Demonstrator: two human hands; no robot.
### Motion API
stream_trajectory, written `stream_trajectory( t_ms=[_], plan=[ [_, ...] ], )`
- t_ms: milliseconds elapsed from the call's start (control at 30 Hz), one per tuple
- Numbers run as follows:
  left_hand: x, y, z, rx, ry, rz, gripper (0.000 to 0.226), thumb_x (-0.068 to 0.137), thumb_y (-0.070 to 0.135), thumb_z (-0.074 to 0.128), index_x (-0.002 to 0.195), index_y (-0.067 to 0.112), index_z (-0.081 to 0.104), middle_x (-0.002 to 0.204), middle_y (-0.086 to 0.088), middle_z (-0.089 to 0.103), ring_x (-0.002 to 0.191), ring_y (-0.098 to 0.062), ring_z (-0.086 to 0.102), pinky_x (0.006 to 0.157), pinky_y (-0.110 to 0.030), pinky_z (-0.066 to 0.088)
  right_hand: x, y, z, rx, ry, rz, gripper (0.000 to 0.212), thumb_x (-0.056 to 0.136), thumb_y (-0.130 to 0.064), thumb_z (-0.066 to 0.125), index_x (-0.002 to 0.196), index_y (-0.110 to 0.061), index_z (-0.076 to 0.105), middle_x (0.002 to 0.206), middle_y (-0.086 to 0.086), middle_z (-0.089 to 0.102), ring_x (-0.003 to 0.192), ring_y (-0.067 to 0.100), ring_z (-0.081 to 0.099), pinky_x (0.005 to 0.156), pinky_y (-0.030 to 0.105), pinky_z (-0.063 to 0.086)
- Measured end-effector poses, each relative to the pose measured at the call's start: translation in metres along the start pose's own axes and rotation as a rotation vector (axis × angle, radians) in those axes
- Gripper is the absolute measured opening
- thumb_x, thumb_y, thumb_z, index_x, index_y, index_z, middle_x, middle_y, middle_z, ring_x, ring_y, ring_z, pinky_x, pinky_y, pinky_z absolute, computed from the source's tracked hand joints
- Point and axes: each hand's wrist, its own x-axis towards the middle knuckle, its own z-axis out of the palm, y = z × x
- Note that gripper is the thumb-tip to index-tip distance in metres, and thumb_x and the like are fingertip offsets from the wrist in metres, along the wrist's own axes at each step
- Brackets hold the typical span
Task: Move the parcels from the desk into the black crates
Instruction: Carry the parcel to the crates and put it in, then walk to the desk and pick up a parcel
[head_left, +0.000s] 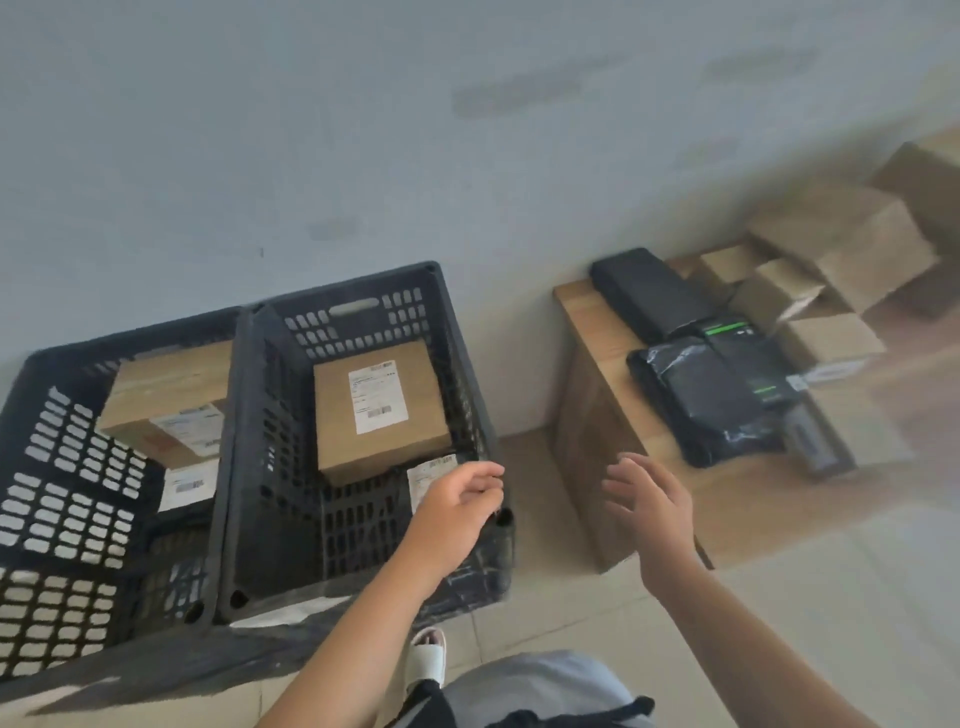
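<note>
Two black crates stand side by side on the floor by the wall. The right crate (470, 395) holds a brown labelled box (382, 410) lying on a flat parcel with a white label. Another brown box (166, 405) sits in the left crate (78, 457), above a white-labelled parcel. My left hand (460, 506) hovers over the right crate's near right corner, fingers loosely curled, holding nothing. My right hand (652, 506) is open between the crate and the wooden desk (587, 322), empty. Black bagged parcels (717, 395) and several brown boxes (841, 244) lie on the desk.
A pale wall runs behind the crates and desk. A long black parcel (649, 291) lies at the desk's far end. The floor is light tile; my sandalled foot (428, 654) and grey trousers show at the bottom.
</note>
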Motion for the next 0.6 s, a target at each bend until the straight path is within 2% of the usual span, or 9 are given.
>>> stream_trajectory(
  t_ms=[100, 200, 333, 400, 500, 600],
  plan=[
    [0.004, 0.023, 0.056, 0.005, -0.068, 0.037, 0.022, 0.1, 0.022, 0.064, 0.109, 0.041, 0.071, 0.109, 0.016, 0.074, 0.096, 0.008, 0.067, 0.089, -0.023, 0.053, -0.008, -0.007, -0.056, 0.146, 0.092, -0.001, 0.013, 0.102, -0.008, 0.059, 0.104, -0.008, 0.072, 0.092, 0.012, 0.071, 0.081, 0.023, 0.067, 0.072, 0.033, 0.054],
    [0.006, 0.044, 0.116, 0.03, -0.187, 0.075, 0.022, 0.099, 0.016, 0.065, 0.108, 0.034, 0.073, 0.108, 0.01, 0.075, 0.101, -0.003, 0.069, 0.096, -0.029, 0.054, -0.012, -0.013, -0.107, 0.207, 0.141, -0.028, 0.015, 0.102, -0.004, 0.056, 0.107, -0.002, 0.07, 0.09, 0.015, 0.069, 0.082, 0.027, 0.066, 0.073, 0.034, 0.054],
    [0.002, 0.061, 0.19, 0.094, -0.323, 0.132, 0.023, 0.098, 0.01, 0.065, 0.107, 0.029, 0.074, 0.106, 0.006, 0.076, 0.102, -0.011, 0.07, 0.092, -0.027, 0.054, -0.015, -0.012, -0.172, 0.264, 0.217, -0.059, 0.018, 0.104, -0.008, 0.056, 0.107, -0.004, 0.073, 0.096, 0.016, 0.073, 0.089, 0.029, 0.07, 0.085, 0.043, 0.056],
    [-0.003, 0.065, 0.22, 0.141, -0.414, 0.139, 0.022, 0.099, 0.009, 0.065, 0.108, 0.027, 0.074, 0.106, 0.006, 0.076, 0.102, -0.012, 0.07, 0.092, -0.026, 0.055, -0.017, -0.007, -0.202, 0.318, 0.264, -0.056, 0.019, 0.104, -0.008, 0.055, 0.105, -0.005, 0.073, 0.097, 0.017, 0.073, 0.09, 0.029, 0.07, 0.085, 0.043, 0.056],
    [-0.005, 0.075, 0.256, 0.209, -0.505, 0.116, 0.021, 0.099, 0.012, 0.066, 0.106, 0.03, 0.075, 0.106, 0.006, 0.076, 0.104, -0.013, 0.07, 0.095, -0.031, 0.057, -0.02, 0.002, -0.238, 0.387, 0.34, -0.034, 0.019, 0.104, -0.008, 0.055, 0.103, -0.006, 0.074, 0.099, 0.018, 0.074, 0.093, 0.032, 0.071, 0.084, 0.042, 0.056],
    [0.0, 0.091, 0.286, 0.211, -0.543, 0.107, 0.023, 0.097, 0.01, 0.066, 0.101, 0.029, 0.077, 0.103, 0.004, 0.077, 0.099, -0.014, 0.071, 0.083, -0.025, 0.058, -0.018, 0.008, -0.269, 0.474, 0.41, -0.02, 0.019, 0.103, -0.007, 0.057, 0.101, -0.005, 0.076, 0.098, 0.019, 0.076, 0.093, 0.031, 0.072, 0.082, 0.041, 0.056]
  ],
)
